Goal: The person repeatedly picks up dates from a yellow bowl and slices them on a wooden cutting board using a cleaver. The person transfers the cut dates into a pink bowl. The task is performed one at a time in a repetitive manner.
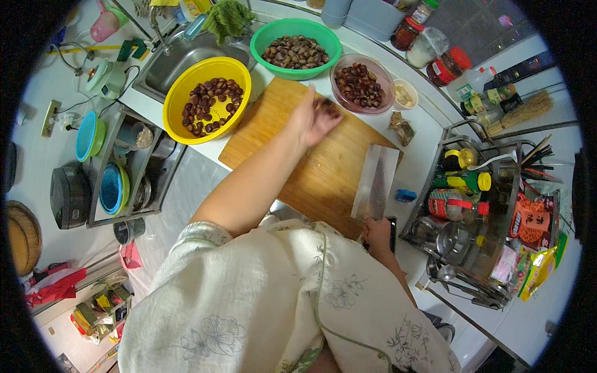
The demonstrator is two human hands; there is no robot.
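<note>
My left hand is over the far part of a wooden cutting board, palm partly up and fingers spread; dark chestnuts show just beyond its fingers, and whether it touches them is unclear. My right hand grips the handle of a cleaver, its broad blade lying over the board's right edge. Past the board are a green basin of chestnuts and a pinkish clear bowl of glossy brown chestnuts. To the left, a yellow basin holds more whole chestnuts.
A metal sink lies behind the yellow basin. Right of the board are a small cup with pale pieces, a blue object and a wire rack of bottles. A dark-edged phone-like object is beside my right hand.
</note>
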